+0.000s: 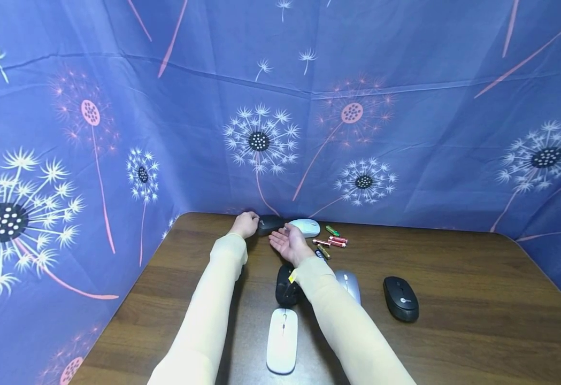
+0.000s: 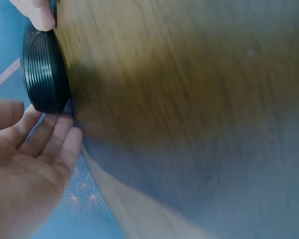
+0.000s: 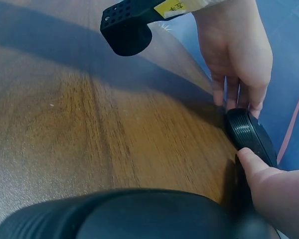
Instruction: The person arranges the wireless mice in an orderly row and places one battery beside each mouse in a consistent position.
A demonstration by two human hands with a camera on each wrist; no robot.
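Note:
A black mouse [image 1: 270, 223] with ribbed sides lies at the back edge of the table. At its left end, my left hand [image 1: 245, 224] touches it with loosely bent fingers; in the left wrist view, that hand's thumb stands apart from the mouse [image 2: 46, 74]. My right hand [image 1: 290, 243] is at the other end, fingers extended and palm partly showing. Its thumb rests against the side of the mouse [image 3: 251, 132] in the right wrist view. A pale mouse [image 1: 307, 228] sits just beyond the right hand.
Several red, green and gold batteries [image 1: 338, 243] lie right of the pale mouse. Nearer are a white mouse [image 1: 282, 341], a grey mouse [image 1: 349, 283] partly behind the right sleeve, and another black mouse [image 1: 401, 299] to the right. A patterned blue cloth [image 1: 309, 176] hangs behind the table.

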